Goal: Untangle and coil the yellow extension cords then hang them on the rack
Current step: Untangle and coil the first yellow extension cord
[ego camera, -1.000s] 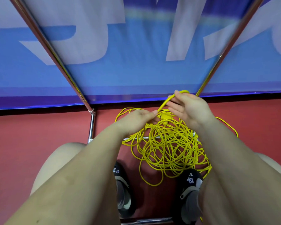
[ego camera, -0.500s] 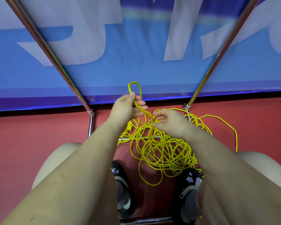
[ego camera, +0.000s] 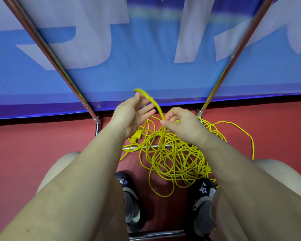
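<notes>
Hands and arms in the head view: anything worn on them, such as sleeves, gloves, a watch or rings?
Nothing shows. The left hand and right hand are bare, without gloves, and no rings are visible. Both forearms are uncovered down to the frame's bottom edge: no sleeves, watch or wristband.

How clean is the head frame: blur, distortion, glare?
Head view: even light; wide-angle bows the chrome rack poles outward; motion blur smears the banner and the raised cord loop; both hands and the floor tangle stay fairly sharp.

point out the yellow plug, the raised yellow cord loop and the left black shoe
yellow plastic plug [ego camera: 136,136], head view: its body, below the left wrist
raised yellow cord loop [ego camera: 147,95], head view: top of the arch
left black shoe [ego camera: 129,193], head view: its upper
</notes>
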The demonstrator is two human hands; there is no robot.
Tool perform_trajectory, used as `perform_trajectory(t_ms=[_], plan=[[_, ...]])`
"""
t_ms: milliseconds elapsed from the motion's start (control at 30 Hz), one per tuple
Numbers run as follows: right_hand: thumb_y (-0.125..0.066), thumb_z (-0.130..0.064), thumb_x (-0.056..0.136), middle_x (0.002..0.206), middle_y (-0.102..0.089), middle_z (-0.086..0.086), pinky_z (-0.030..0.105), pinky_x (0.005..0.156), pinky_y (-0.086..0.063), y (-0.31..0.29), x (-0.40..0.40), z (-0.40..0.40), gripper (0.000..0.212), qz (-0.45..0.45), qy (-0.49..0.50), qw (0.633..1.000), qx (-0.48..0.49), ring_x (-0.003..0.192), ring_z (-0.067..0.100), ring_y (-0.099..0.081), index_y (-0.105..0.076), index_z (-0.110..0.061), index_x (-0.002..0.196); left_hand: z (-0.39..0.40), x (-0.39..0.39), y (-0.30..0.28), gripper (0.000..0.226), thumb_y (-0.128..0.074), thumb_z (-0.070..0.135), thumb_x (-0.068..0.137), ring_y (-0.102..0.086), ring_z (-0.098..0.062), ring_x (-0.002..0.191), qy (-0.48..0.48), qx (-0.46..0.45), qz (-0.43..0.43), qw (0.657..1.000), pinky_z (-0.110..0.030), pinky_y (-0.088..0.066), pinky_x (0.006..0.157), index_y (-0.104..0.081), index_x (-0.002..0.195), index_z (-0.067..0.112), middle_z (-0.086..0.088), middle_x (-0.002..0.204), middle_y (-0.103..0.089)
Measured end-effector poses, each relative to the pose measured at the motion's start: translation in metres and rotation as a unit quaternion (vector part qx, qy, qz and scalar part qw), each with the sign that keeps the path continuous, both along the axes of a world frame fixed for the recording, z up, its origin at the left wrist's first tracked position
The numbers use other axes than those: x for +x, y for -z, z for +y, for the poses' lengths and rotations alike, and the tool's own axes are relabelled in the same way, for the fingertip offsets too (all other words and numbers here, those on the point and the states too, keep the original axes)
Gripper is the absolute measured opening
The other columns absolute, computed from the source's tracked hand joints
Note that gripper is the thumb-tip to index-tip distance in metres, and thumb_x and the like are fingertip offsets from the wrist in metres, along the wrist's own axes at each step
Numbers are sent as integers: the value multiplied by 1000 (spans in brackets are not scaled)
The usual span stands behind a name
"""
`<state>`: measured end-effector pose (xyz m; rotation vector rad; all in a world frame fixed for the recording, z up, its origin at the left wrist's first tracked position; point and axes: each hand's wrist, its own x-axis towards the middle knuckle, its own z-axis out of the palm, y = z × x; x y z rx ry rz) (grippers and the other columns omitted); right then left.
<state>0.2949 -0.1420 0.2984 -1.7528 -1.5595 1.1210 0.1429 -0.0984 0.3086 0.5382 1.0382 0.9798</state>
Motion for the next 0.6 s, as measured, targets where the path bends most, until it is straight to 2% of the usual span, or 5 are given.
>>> perform_trajectory(t_ms=[133, 233, 333, 467, 600], plan=[[-57, -16, 92, 73, -59, 4, 20, 56, -54, -13, 4, 7, 14, 295, 164, 939, -67, 55, 8, -65, -49, -15, 81, -6, 1, 9, 28, -37, 33, 101, -62, -18, 90, 158, 49, 165, 972, -33, -47, 86, -62, 95, 21, -3, 99, -67], [-56, -18, 93, 79, -61, 5, 22, 56, -56, -18, 20, 13, 9, 426, 289, 852, -95, 66, 14, -67, -52, -12, 87, -17, 4, 19, 36, -47, 46, 95, -54, -21, 87, 283, 111, 296, 905, -37, -40, 82, -68, 82, 20, -19, 101, -68], [-56, -20, 93, 84, -62, 4, 23, 58, -56, -20, 28, 15, 9, 475, 329, 811, -91, 72, 15, -67, -54, -11, 95, -19, 5, 22, 22, -49, 25, 98, -52, -17, 73, 306, 163, 364, 864, -30, -42, 73, -58, 78, 21, -6, 82, -64], [-52, -18, 95, 95, -63, 7, 28, 74, -54, -20, 24, 13, 14, 465, 254, 845, -74, 86, 19, -66, -51, -11, 107, -19, 8, 22, 24, -43, 13, 100, -55, -17, 70, 273, 172, 347, 881, -35, -47, 74, -51, 78, 18, 0, 74, -60], [-62, -14, 88, 109, -64, 7, 30, 85, -49, -10, 14, 7, 35, 195, 102, 971, -94, 96, 18, -63, -54, -11, 121, -16, 9, 15, 23, -37, 15, 102, -62, -11, 66, 191, 124, 264, 937, -26, -52, 62, -53, 85, 15, -2, 77, -61]])
